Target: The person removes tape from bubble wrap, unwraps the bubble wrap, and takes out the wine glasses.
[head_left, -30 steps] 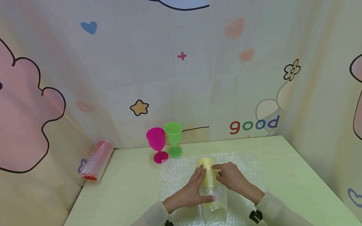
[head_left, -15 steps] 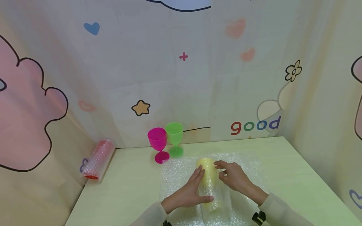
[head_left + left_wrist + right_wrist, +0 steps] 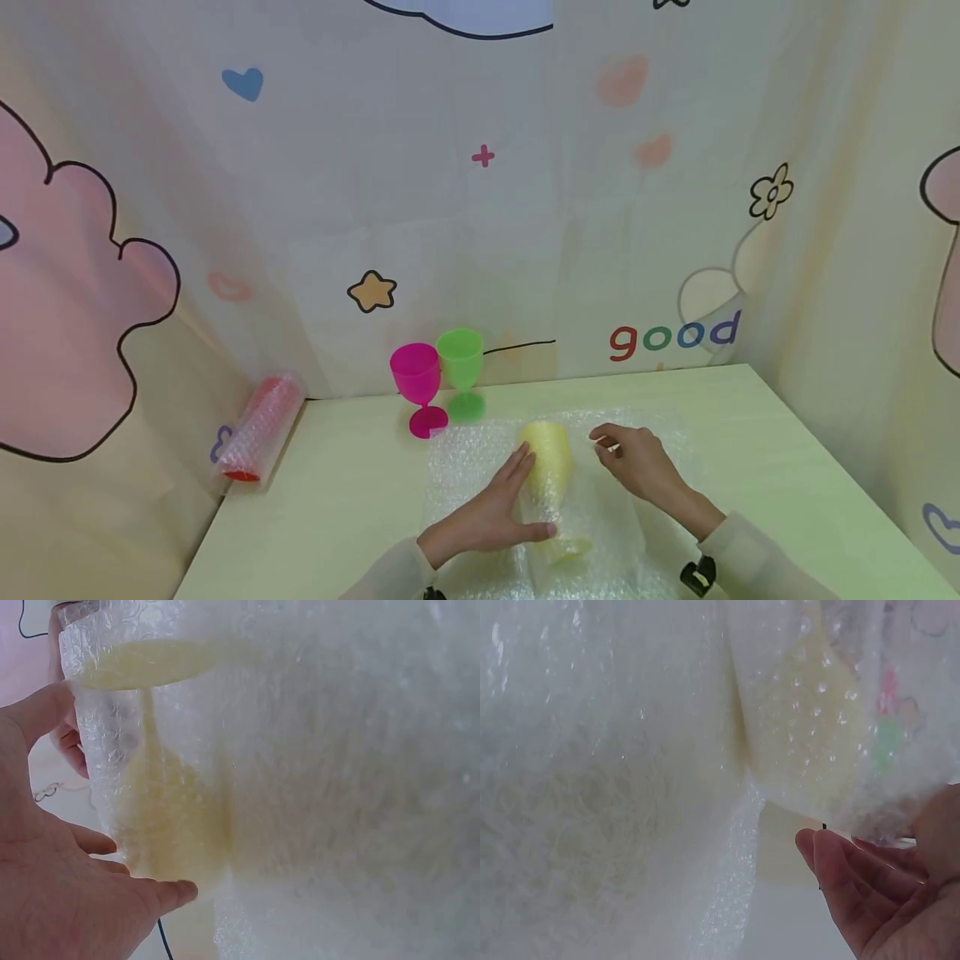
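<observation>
A yellow goblet [image 3: 549, 454] lies on its side on a sheet of bubble wrap [image 3: 472, 467], its rim pointing away and its foot toward me. Part of the clear wrap lies over its bowl and stem. My left hand [image 3: 487, 512] rests along the goblet's left side, fingers straight at the bowl and thumb over the wrap near the foot. Through the film in the left wrist view, the goblet's bowl [image 3: 172, 817] shows. My right hand [image 3: 637, 467], to the right of the bowl, pinches the wrap's loose edge between thumb and fingers; the right wrist view shows these fingertips [image 3: 829, 844] at the edge.
Behind the sheet stand a magenta goblet [image 3: 417, 375] and a green goblet [image 3: 461, 367], side by side. A red item rolled in bubble wrap [image 3: 262, 429] lies at the table's left edge. A printed curtain [image 3: 480, 233] hangs behind the table [image 3: 330, 500].
My right hand has moved right from the goblet, drawing the wrap's edge with it, so the flap spreads wider and the yellow foot shows more. The left hand stays on the goblet.
</observation>
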The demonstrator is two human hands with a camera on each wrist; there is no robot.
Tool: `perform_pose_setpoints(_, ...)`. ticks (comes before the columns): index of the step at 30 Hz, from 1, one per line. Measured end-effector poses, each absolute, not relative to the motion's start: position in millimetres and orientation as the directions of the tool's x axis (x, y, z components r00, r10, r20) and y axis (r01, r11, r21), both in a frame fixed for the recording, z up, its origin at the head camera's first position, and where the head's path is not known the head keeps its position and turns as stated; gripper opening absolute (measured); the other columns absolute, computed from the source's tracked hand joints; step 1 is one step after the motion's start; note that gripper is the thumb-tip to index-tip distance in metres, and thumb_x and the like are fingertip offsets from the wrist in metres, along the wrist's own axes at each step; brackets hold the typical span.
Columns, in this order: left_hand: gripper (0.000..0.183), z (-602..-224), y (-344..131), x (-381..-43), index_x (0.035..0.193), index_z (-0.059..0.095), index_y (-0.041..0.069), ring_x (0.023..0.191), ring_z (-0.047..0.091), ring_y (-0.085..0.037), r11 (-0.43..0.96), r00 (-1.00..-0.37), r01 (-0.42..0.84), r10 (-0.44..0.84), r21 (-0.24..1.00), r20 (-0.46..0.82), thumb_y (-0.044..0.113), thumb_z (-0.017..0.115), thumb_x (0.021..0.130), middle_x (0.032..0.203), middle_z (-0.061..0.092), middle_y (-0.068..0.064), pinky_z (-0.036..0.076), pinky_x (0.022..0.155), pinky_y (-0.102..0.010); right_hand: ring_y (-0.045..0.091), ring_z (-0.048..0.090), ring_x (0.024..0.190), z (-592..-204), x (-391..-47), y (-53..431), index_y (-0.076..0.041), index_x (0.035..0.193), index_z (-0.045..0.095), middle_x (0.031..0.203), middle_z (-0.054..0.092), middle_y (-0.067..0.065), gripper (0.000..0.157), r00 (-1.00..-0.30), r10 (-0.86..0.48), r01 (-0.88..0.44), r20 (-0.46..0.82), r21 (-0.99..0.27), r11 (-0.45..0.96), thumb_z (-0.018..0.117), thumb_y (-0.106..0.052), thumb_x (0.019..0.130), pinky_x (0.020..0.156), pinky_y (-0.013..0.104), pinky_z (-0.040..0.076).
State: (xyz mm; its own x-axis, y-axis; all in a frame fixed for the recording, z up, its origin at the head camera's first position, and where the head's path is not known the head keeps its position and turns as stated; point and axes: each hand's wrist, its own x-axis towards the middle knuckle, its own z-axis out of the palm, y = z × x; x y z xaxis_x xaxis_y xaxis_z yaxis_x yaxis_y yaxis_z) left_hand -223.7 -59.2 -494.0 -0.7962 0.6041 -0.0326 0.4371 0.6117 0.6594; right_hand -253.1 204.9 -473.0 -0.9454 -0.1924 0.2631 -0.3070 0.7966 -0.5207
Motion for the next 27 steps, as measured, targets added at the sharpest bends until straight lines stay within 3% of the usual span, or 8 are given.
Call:
perform_pose_setpoints(6, 0.089, -492, -57, -223, 0.155, 0.027, 0.011, 0.154, 0.014, -0.028, 0.656, -0.826, 0.463, 0.563, 0.596, 0.022, 0.06, 0.06, 0.089, 0.167, 0.011, -0.001, 0.033, 0.117, -0.051, 0.016, 0.073, 0.076, -471, -256, 206, -0.008, 0.111, 0.071, 0.095, 0.077, 0.006, 0.021, -0.95, -0.24, -0.312, 0.201, -0.553, 0.772, 0.064, -0.017, 0.093, 0.064, 0.031, 0.058)
perform_pose_setpoints(11, 0.071, -484, -51, -227, 0.151, 0.039, 0.013, 0.154, 0.015, -0.028, 0.686, -0.791, 0.598, 0.589, 0.415, 0.166, 0.057, 0.051, 0.096, 0.166, 0.018, -0.005, 0.03, 0.119, -0.051, 0.02, 0.073, 0.08, -457, -263, 201, -0.007, 0.117, 0.067, 0.104, 0.075, 0.012, 0.028, -0.929, -0.343, -0.362, 0.142, -0.544, 0.757, 0.066, -0.019, 0.092, 0.067, 0.033, 0.059)
perform_pose_setpoints(18, 0.069, -478, -40, -239, 0.156, 0.027, 0.02, 0.155, 0.007, -0.025, 0.661, -0.669, 0.743, 0.724, 0.109, 0.168, 0.061, 0.03, 0.101, 0.167, 0.012, -0.005, 0.024, 0.123, -0.045, 0.025, 0.072, 0.087, -442, -280, 192, -0.003, 0.12, 0.066, 0.108, 0.073, 0.015, 0.032, -0.923, -0.376, -0.366, 0.087, -0.506, 0.781, 0.067, -0.019, 0.092, 0.072, 0.038, 0.06)
perform_pose_setpoints(27, 0.071, -482, -32, -245, 0.157, 0.024, 0.023, 0.155, 0.007, -0.022, 0.646, -0.648, 0.762, 0.756, 0.051, 0.095, 0.065, 0.021, 0.1, 0.167, 0.013, -0.003, 0.025, 0.123, -0.044, 0.025, 0.07, 0.084, -446, -300, 188, -0.005, 0.109, 0.072, 0.097, 0.075, 0.008, 0.022, -0.912, -0.395, -0.407, 0.115, -0.384, 0.828, 0.067, -0.018, 0.091, 0.074, 0.041, 0.058)
